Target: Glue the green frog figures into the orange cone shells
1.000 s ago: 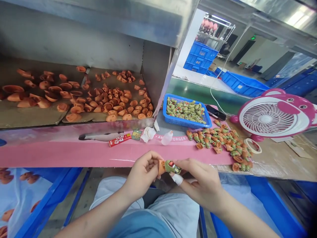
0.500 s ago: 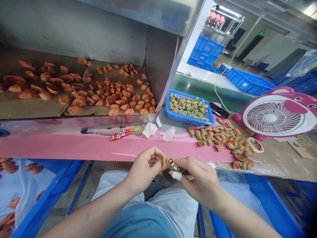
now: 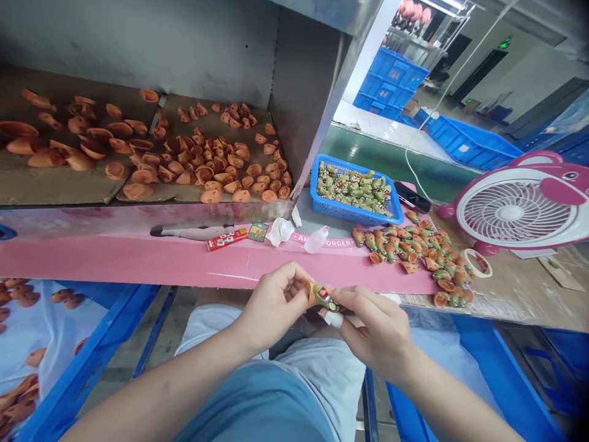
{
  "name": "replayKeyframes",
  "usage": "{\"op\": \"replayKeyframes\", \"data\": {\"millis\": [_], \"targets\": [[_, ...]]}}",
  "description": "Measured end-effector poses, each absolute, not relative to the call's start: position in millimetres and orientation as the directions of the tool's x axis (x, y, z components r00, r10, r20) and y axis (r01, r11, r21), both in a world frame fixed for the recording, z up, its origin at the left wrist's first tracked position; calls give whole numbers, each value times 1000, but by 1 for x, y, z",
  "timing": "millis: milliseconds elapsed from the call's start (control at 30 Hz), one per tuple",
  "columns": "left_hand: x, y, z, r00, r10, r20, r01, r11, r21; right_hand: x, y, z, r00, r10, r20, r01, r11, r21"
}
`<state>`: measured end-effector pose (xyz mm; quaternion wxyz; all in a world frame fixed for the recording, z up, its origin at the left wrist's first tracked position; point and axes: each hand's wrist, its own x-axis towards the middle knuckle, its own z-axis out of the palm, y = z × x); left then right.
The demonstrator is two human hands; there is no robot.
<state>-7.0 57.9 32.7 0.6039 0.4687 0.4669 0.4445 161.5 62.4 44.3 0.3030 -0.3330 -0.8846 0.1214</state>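
Both my hands meet in front of the pink table edge (image 3: 138,267), above my lap. My left hand (image 3: 271,307) is closed, pinching the orange end of a small toy figure (image 3: 323,297) with a green body. My right hand (image 3: 375,325), one finger wrapped in white tape, grips the green end of the same toy. A pile of similar green and orange toys (image 3: 414,252) lies on the table to the right. A blue basket (image 3: 354,212) behind it holds several green pieces.
Several orange shells (image 3: 197,166) lie on cardboard inside a metal booth at left. A pink fan (image 3: 515,212), a tape ring (image 3: 478,263), a small clear bottle (image 3: 316,240), crumpled tissue (image 3: 280,231) and a red packet (image 3: 224,239) are on the table. Blue crates stand below and behind.
The view has tilted slightly; both hands still hold the toy, which has turned a little between the fingers.
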Motion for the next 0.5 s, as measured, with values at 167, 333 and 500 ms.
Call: {"op": "replayKeyframes", "data": {"millis": [167, 333, 500], "targets": [[-7, 59, 30, 160, 977, -140, -82, 155, 985, 161, 62, 41, -584, 673, 454, 532, 740, -413], [-7, 60, 28, 164, 978, -129, -90, 145, 985, 160, 61, 41, -587, 673, 449, 541, 739, -401], [-8, 63, 24, 181, 978, -106, -81, 123, 989, 160, 69, 43, -592, 680, 432, 554, 733, -394]]}}
